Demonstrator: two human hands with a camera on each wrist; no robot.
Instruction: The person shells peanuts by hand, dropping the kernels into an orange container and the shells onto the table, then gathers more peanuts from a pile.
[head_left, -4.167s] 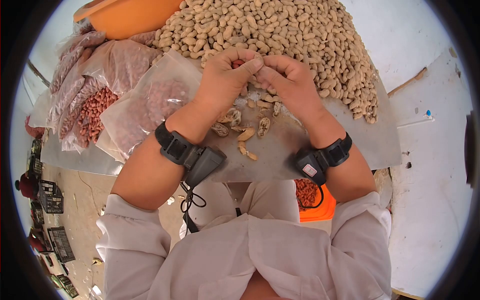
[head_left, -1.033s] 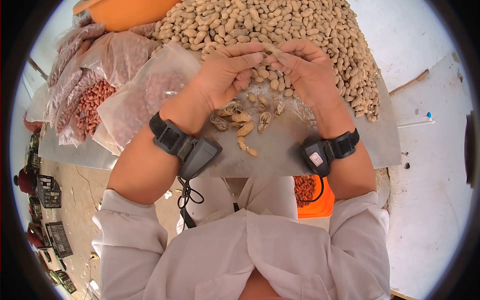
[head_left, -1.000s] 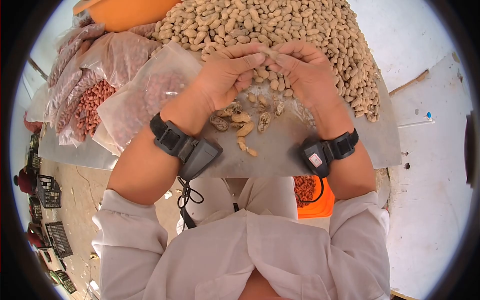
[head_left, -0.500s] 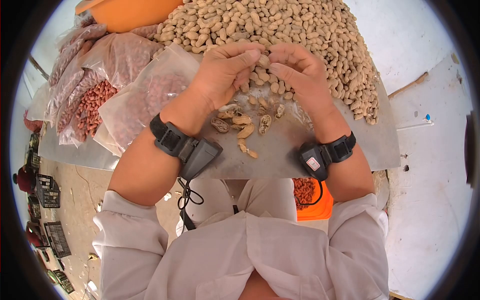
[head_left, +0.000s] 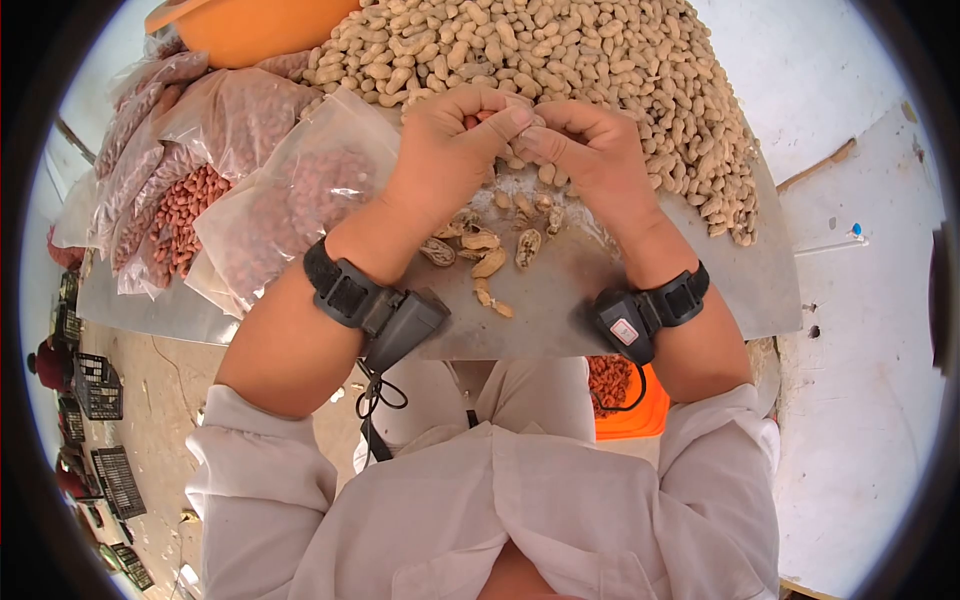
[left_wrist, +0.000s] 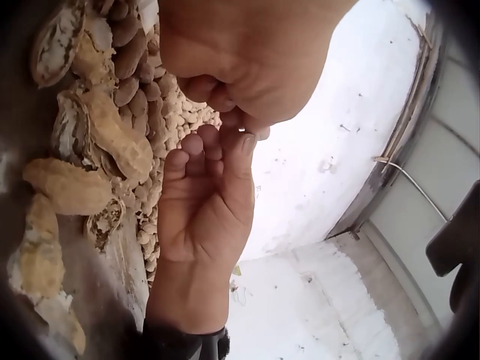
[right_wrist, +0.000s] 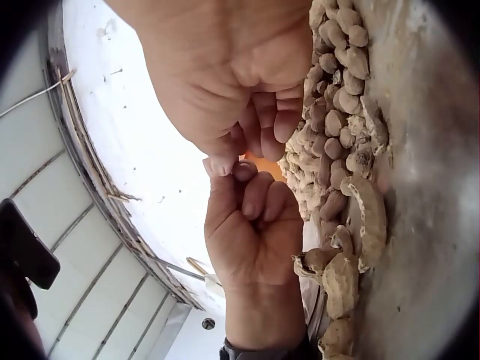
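Observation:
Over the near edge of the peanut heap, my left hand [head_left: 440, 155] and right hand [head_left: 605, 165] meet fingertip to fingertip. Between their thumbs and index fingers they pinch a peanut [head_left: 538, 122], mostly covered by the fingers. Red kernels [head_left: 477, 119] show inside the curled left fingers. In the left wrist view the right hand [left_wrist: 206, 202] comes up from below with its thumb tip against the left fingers. The right wrist view has the left hand [right_wrist: 259, 232] below, its fingers curled. Split and empty shells [head_left: 528, 249] lie on the metal tabletop [head_left: 560, 310] under the hands.
A large heap of unshelled peanuts [head_left: 600, 50] covers the back of the table. Clear bags of red kernels [head_left: 235, 120] and an orange basin [head_left: 265, 30] stand at left. Below the table edge sits an orange tub [head_left: 632, 424] of red kernels. Black crates [head_left: 98, 387] stand on the floor.
Half a second ago a whole peanut showed in the left fingertips with the right fingers spread beside it. Now the right fingers have closed in on it, and red kernels show in the left hand.

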